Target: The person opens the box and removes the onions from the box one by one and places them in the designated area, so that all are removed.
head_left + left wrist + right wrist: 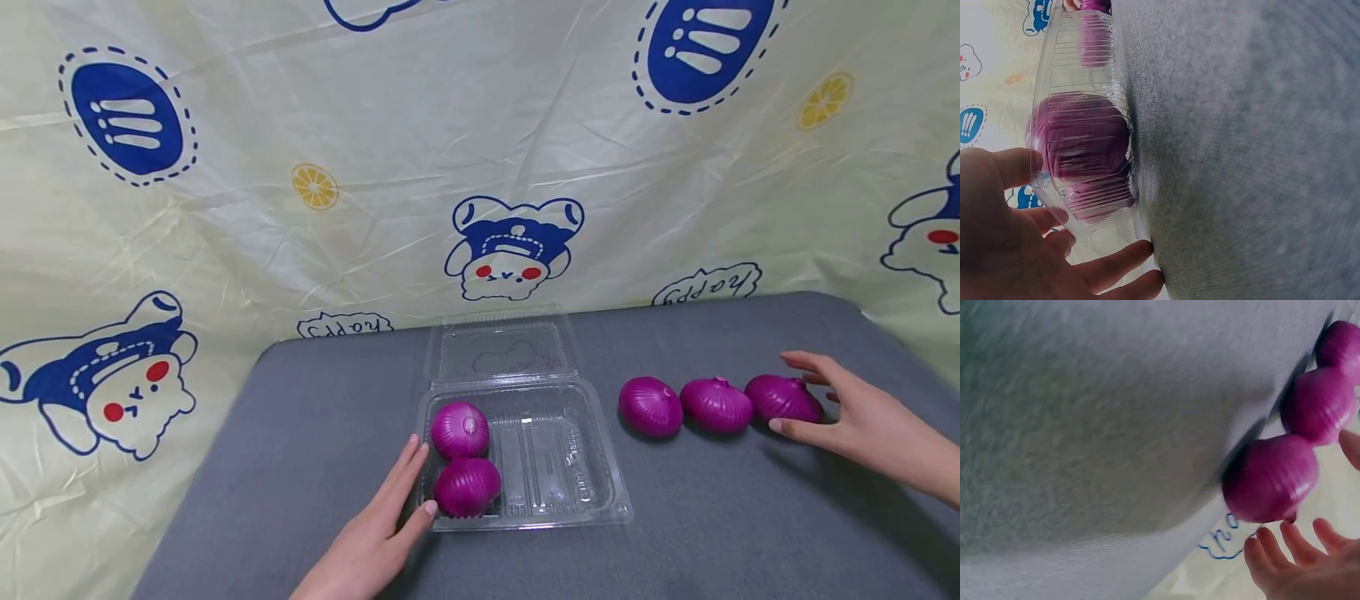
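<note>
Two purple onions, the back onion (pixel 460 430) and the front onion (pixel 467 487), lie in the left side of a clear plastic clamshell box (pixel 551 521), its lid (pixel 502 346) folded back. My left hand (pixel 369 533) rests its extended fingers and thumb against the box's left wall; the left wrist view shows the onions through that wall. To the right of the box, three more onions stand in a row: a left onion (pixel 650 407), a middle onion (pixel 717 406) and a right onion (pixel 782 397). Around the right onion, my right hand (pixel 862 417) spreads its fingers and thumb without gripping it.
A grey cloth-covered table (pixel 315 433) carries the box and the onions. Behind it hangs a pale printed curtain (pixel 390 242) with blue cartoon figures and orange slices, meeting the table's back edge.
</note>
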Demonstrator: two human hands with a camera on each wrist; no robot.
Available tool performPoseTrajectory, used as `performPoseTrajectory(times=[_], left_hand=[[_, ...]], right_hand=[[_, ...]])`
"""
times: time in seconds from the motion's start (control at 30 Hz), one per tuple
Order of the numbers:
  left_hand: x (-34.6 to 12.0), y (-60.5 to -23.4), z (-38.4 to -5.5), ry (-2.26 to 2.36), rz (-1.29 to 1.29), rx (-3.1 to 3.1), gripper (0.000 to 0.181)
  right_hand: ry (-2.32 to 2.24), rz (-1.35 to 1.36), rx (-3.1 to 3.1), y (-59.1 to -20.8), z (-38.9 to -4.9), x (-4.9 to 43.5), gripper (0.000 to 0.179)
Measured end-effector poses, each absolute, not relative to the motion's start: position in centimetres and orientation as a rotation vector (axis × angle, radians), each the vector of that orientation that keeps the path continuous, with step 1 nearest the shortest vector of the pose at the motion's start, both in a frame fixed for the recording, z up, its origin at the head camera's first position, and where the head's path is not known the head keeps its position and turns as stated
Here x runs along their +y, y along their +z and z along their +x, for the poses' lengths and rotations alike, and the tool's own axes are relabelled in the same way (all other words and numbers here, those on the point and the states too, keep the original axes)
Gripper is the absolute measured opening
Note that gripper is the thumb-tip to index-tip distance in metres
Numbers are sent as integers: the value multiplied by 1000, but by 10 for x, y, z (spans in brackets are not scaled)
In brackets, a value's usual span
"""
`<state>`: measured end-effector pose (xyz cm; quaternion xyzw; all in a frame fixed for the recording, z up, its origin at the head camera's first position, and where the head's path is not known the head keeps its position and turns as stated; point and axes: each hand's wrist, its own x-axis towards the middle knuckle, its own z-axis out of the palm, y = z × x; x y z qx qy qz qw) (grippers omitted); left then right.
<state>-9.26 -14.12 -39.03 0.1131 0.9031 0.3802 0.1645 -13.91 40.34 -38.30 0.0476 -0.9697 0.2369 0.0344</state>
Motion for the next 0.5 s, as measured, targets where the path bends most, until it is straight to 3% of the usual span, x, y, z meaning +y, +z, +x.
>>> performPoseTrajectory(times=[0.33, 0.5], left_hand=[[-141, -393, -93, 1086, 316, 2572, 73], [-141, -392, -93, 1080, 320, 2578, 73]], right_hand=[[661, 283, -2704, -367, -118, 366, 76], [706, 403, -2603, -363, -112, 345, 73]])
